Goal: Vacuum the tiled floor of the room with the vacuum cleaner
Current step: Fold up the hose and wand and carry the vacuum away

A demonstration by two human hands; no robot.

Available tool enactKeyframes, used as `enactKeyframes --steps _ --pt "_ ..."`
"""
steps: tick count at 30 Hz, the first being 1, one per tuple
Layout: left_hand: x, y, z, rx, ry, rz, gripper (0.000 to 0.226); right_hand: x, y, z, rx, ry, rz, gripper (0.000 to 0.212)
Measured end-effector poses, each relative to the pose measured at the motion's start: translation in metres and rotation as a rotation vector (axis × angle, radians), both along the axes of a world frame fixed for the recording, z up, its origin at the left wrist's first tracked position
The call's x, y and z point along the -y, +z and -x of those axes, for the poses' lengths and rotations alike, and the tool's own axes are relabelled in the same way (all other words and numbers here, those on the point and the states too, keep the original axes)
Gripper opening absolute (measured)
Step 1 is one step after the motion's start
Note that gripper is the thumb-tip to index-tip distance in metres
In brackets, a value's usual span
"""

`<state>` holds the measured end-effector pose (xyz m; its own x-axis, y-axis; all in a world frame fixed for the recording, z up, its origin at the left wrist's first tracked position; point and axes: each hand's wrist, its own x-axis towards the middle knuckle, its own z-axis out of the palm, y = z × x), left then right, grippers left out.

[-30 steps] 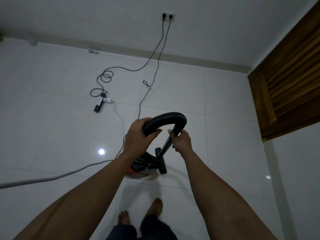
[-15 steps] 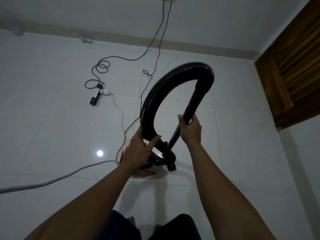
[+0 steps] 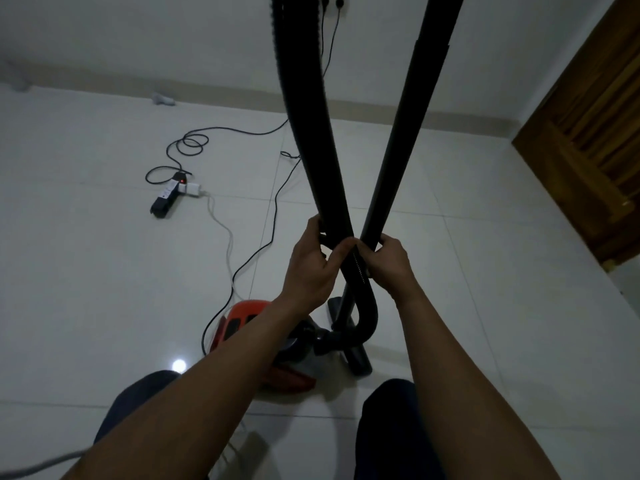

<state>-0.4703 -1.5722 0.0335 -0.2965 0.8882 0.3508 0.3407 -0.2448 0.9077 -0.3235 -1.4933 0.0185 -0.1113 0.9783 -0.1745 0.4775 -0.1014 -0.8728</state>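
A red and black vacuum cleaner (image 3: 242,320) sits on the white tiled floor (image 3: 104,271) just in front of my knees. Its ribbed black hose (image 3: 311,133) rises past the top of the frame, and my left hand (image 3: 310,268) is closed around it. Beside it the rigid black tube (image 3: 401,133) also runs up out of view, gripped low down by my right hand (image 3: 391,261). Hose and tube cross just between my hands. The black floor nozzle (image 3: 356,358) rests on the tiles right of the cleaner body.
A black power strip (image 3: 166,199) with a white plug lies on the floor at left, with black cords (image 3: 256,244) running to a wall socket (image 3: 332,1). A grey cable (image 3: 38,465) crosses the lower left. A wooden door (image 3: 588,133) stands at right.
Both hands have lifted the hose and tube much higher, so the bend of the hose has gone out of the top of the frame. My view has dropped closer to the cleaner, and my knees show.
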Motion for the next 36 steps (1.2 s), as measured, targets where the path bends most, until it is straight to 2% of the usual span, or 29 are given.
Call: enactKeyframes --steps 4,7,11,16,20,22,23,27,29,31,33,34,36 --pt "-0.005 -0.041 0.004 -0.011 -0.018 -0.055 0.046 0.003 -0.034 0.004 -0.037 0.034 -0.015 0.057" --pt "-0.009 -0.045 0.006 -0.021 -0.004 -0.100 0.040 0.002 -0.036 0.007 -0.104 0.037 -0.014 0.055" --pt "-0.005 -0.052 0.013 -0.055 -0.012 -0.014 0.034 0.013 -0.036 0.001 -0.148 0.072 0.118 0.043" --pt "-0.020 -0.035 0.029 -0.051 -0.022 0.020 0.041 0.013 -0.030 0.001 -0.174 0.140 0.127 0.031" --pt "-0.019 -0.040 0.023 -0.021 0.001 0.114 0.040 0.023 -0.043 0.000 -0.081 0.281 0.101 0.057" --pt "-0.019 -0.033 0.022 -0.016 -0.010 0.125 0.041 0.029 -0.048 0.005 0.004 0.232 -0.015 0.073" --pt "-0.021 -0.027 0.022 -0.013 -0.032 0.120 0.041 0.029 -0.050 0.009 0.015 0.173 -0.073 0.074" --pt "-0.015 -0.043 0.033 -0.032 -0.084 0.118 0.055 0.024 -0.062 0.021 0.076 -0.005 -0.173 0.059" --pt "0.002 -0.081 0.044 -0.078 -0.016 0.232 0.077 0.023 -0.067 0.021 0.147 -0.023 -0.194 0.057" --pt "0.024 -0.130 0.059 -0.236 0.069 0.502 0.095 0.023 -0.071 0.020 0.106 -0.030 -0.211 0.048" --pt "0.046 -0.171 0.071 -0.404 0.108 0.786 0.102 0.021 -0.071 0.021 0.048 -0.025 -0.237 0.040" --pt "0.055 -0.186 0.074 -0.434 0.118 0.868 0.103 0.020 -0.071 0.022 0.032 -0.021 -0.243 0.039" --pt "0.064 -0.201 0.077 -0.404 0.142 0.868 0.104 0.018 -0.072 0.025 0.014 -0.013 -0.248 0.039"
